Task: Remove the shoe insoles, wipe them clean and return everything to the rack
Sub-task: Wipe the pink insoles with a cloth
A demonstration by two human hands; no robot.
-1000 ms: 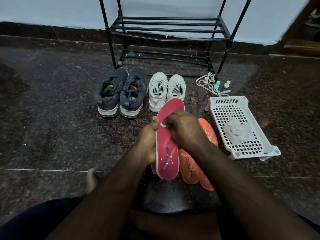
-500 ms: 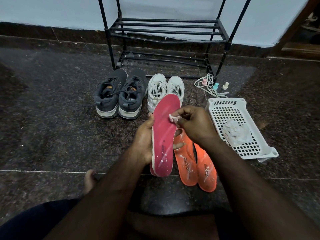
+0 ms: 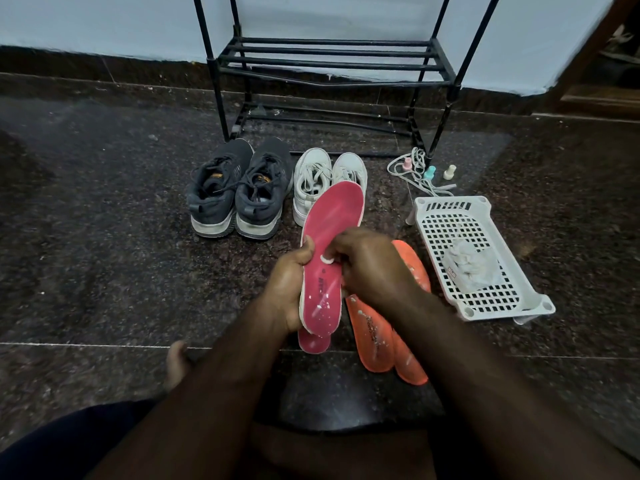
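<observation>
1. Head view: the left hand (image 3: 289, 289) grips a pink insole (image 3: 329, 251) by its left edge, thumb curled over the front, so the insole stands on end between the two hands, toe pointing away.
2. The right hand (image 3: 370, 268) has its fingers curled, pinching a small white wad (image 3: 327, 259) against the middle of the insole's face.
3. White specks dot the insole's near heel end.
4. A second pink insole (image 3: 313, 341) shows just behind and below the held one.
5. Two orange insoles (image 3: 372, 337) lie on the floor (image 3: 104, 254) under the right wrist, side by side.
6. Farther off stand dark grey shoes (image 3: 239, 192) and, right of them, white shoes (image 3: 325, 178), both near the black rack (image 3: 332, 64).
7. At right, a white basket (image 3: 446, 209) holds crumpled cloth (image 3: 467, 265).
</observation>
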